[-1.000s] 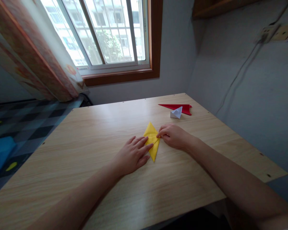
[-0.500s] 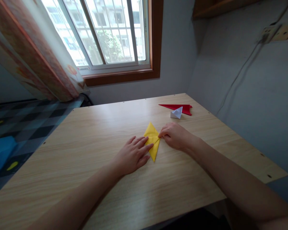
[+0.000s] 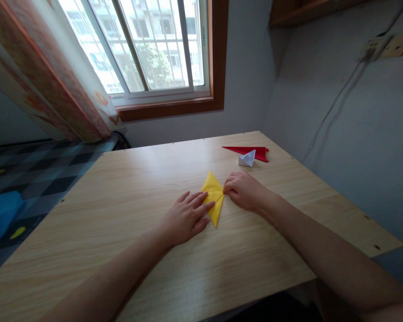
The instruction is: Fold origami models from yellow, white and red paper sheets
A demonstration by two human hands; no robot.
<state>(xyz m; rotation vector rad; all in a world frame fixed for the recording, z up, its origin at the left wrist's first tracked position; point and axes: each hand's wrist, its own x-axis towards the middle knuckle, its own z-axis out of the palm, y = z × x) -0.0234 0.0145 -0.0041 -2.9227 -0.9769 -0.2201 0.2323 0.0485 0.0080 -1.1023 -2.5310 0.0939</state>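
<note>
Nearest me, both forearms reach in over the tabletop [image 3: 127,188]. L grip [image 3: 188,217] lies palm down, fingers spread on the lower L side of the yellow paper [image 3: 215,191]; it's clasping nothing, just resting there, same as a sec ago. R grip [image 3: 243,190] is curled, fingertips bunched at the paper's R corner; can't tell if the corner's pinched btwn thumb & finger or only pressed. That's the one real diff: 1 s ago those tips sat a bit over the paper's edge, now they're slightly further out, at the very point. Paper itself hasn't shifted: flat diamond mid-tabletop, btwn the hands, one tip toward the person, one away.

Further back on the R, the white fold [image 3: 247,158] stands in front of the flat red fold [image 3: 260,153], partly hiding it; both unmoved. Off L, blue sheet [image 3: 3,214] on a checked cover [image 3: 57,183]. Behind: curtain [image 3: 53,80] & barred window [image 3: 154,53].
</note>
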